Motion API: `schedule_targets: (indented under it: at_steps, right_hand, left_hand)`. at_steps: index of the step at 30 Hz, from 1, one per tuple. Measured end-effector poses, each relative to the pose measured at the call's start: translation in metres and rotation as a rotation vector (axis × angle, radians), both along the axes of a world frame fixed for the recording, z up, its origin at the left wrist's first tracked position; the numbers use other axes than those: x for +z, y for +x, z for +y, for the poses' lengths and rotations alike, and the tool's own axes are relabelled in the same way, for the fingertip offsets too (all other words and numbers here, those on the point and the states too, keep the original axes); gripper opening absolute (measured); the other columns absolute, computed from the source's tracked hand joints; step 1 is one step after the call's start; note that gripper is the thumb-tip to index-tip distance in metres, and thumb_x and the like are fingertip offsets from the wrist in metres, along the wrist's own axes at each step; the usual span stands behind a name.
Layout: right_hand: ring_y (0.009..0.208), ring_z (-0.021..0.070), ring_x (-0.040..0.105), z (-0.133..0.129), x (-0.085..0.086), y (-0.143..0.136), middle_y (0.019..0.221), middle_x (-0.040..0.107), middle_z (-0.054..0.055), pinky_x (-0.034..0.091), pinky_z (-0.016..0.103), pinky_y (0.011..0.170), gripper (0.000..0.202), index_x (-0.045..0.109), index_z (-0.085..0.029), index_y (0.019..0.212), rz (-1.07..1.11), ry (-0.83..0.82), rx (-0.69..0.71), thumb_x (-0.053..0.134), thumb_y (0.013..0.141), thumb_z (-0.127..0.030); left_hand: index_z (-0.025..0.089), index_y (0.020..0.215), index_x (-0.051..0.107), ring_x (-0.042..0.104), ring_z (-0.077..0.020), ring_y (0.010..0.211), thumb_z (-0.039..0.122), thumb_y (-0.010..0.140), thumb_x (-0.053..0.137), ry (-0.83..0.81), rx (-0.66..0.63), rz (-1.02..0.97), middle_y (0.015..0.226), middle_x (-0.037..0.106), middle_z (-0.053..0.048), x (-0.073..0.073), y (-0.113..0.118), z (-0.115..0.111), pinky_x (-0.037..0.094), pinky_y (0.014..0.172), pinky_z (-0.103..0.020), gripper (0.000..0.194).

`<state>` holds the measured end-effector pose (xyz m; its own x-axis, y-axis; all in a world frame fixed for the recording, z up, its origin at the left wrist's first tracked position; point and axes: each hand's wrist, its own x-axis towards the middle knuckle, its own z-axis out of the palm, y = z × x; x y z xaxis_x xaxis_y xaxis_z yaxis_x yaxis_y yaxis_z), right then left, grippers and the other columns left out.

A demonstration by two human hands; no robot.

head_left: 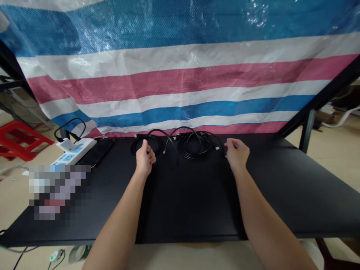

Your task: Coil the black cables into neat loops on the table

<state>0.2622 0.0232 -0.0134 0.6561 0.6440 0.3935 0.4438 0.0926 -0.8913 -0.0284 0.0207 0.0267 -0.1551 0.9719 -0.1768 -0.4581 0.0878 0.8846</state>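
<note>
Two coils of black cable lie near the back of the black table: a smaller left coil (160, 144) and a larger right coil (194, 155). Loose cable ends with light connectors arch up between and beside them. My left hand (145, 155) is closed at the front of the smaller coil, thumb up; whether anything is inside its fingers is hidden. To the right of the larger coil, my right hand (236, 150) is closed with its fingertips together, beside a cable end that runs towards it. What it pinches is too small to make out.
On the black table (191, 210), a white power strip (74, 152) with a plugged-in charger and a black phone (97, 153) lie at the left. A blurred patch covers the front left. A striped tarp (180, 78) hangs behind; a red stool (24, 140) stands beyond the left edge.
</note>
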Motion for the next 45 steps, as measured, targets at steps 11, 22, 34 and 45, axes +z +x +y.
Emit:
schedule_targets:
  at_steps: [11,22,34,45]
  right_hand:
    - [0.1,0.0301,0.057,0.005,-0.011,-0.002,0.106,0.068,0.014,0.042,0.048,0.087,0.03,0.069,-0.018,0.094,-0.539,-0.311,0.036,0.05,0.072,-0.022]
    - [0.061,0.0184,0.055,0.012,-0.007,0.007,0.058,0.053,-0.001,0.046,0.034,0.063,0.008,0.052,-0.023,0.066,0.217,-0.016,0.074,0.059,0.067,-0.026]
    - [0.032,0.0085,0.019,-0.014,0.024,0.023,0.04,0.016,-0.009,0.021,0.022,0.035,0.041,0.044,-0.022,0.055,1.09,0.41,0.506,0.037,0.09,-0.042]
    - [0.04,0.0096,0.023,-0.026,0.03,0.021,0.047,0.023,-0.008,0.026,0.023,0.039,0.004,0.062,-0.03,0.074,0.816,0.465,0.815,0.066,0.075,-0.032]
  left_hand:
    - [0.02,0.048,0.026,0.016,-0.0051,0.029,0.043,0.09,0.036,-0.088,0.035,-0.286,0.039,0.015,0.008,0.012,-0.022,0.001,0.014,0.03,-0.018,0.049]
    - [0.02,0.047,0.024,0.014,-0.0056,0.03,0.04,0.094,0.021,0.035,0.059,-0.554,0.038,0.015,0.007,0.016,-0.043,0.0,0.017,0.029,-0.018,0.051]
    - [0.02,0.049,0.024,0.015,-0.006,0.031,0.033,0.093,0.023,0.034,0.28,-0.618,0.04,0.015,0.007,0.017,-0.056,0.002,0.017,0.03,-0.018,0.046]
    - [0.02,0.055,0.03,0.014,-0.0045,0.03,0.034,0.092,0.037,-0.064,0.29,-0.365,0.041,0.016,0.01,0.015,-0.02,0.002,0.011,0.032,-0.017,0.04]
